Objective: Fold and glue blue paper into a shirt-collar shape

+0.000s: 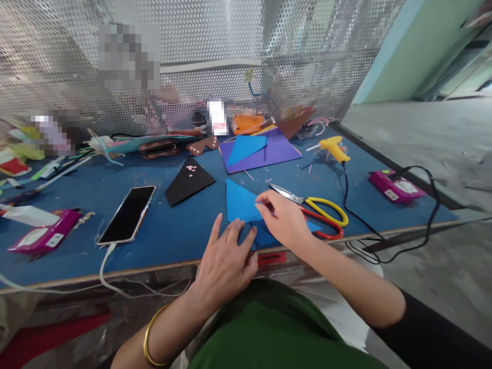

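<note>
For this bit I'd be keeping the left hand (230,248) pressing lightly at the paper's bottom edge so it isn't skating around. The blue paper (241,204) is lying near the front of the counter (177,236), so I'd be letting the right hand (286,218) work in small moves, or it's probably creasing. Scissors (299,199) are resting around three o'clock from the paper, so watch that elbow lol.

Pose-wise: the left hand's resting palm-down, fingers pointing roughly twelve to one, grip sitting apart and not clamping anything. The right forearm's slanting in from four o'clock, wrist bending, thumb and index tips sitting nearly together at the paper's right side. Can't tell if they're actually pinching it.
</note>
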A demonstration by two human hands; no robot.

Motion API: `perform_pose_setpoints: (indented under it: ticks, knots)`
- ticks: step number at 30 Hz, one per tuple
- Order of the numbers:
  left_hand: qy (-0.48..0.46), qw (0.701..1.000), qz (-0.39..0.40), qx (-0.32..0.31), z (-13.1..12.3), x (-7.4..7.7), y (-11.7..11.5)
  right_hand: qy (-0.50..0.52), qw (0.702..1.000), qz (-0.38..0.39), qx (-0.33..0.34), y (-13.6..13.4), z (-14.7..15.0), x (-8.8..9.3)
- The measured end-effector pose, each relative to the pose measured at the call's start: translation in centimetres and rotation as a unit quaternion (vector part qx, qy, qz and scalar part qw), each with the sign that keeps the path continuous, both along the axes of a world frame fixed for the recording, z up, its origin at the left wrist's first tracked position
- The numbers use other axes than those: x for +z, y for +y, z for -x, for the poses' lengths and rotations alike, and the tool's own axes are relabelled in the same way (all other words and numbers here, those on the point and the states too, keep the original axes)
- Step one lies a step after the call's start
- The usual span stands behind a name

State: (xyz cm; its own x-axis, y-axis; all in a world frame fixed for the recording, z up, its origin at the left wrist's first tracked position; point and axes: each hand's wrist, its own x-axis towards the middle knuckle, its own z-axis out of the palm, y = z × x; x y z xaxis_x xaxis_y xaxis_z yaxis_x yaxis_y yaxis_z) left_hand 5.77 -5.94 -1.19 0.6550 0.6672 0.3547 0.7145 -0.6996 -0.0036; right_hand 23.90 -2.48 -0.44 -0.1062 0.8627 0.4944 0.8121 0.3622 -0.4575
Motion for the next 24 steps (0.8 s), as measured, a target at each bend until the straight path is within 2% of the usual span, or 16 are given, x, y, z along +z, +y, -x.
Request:
perform_pose_setpoints:
  ticks: [4, 8, 16, 21, 24]
  knots:
    - [0.006, 1.000, 0.003, 0.016, 0.2, -0.1, -0.1, -0.073, 0.996, 0.035, 0.043, 3.8, 3.3, 0.3]
    - [-0.023, 1.000, 0.008, 0.001, 0.7, -0.5, -0.1, -0.145, 0.983, 0.052, 0.100, 5.3, 5.8, 0.0]
    - [-0.083, 0.995, 0.007, -0.059, 2.2, -1.5, 0.2, -0.253, 0.956, 0.075, 0.128, 6.8, 6.5, -0.3]
    - [-0.146, 0.988, -0.031, -0.026, 2.7, -2.0, 0.5, -0.323, 0.930, 0.064, 0.166, 6.6, 6.7, -0.1]
    - [-0.158, 0.986, -0.044, -0.028, 2.9, -2.4, 0.7, -0.347, 0.921, 0.044, 0.172, 6.3, 6.8, -0.1]
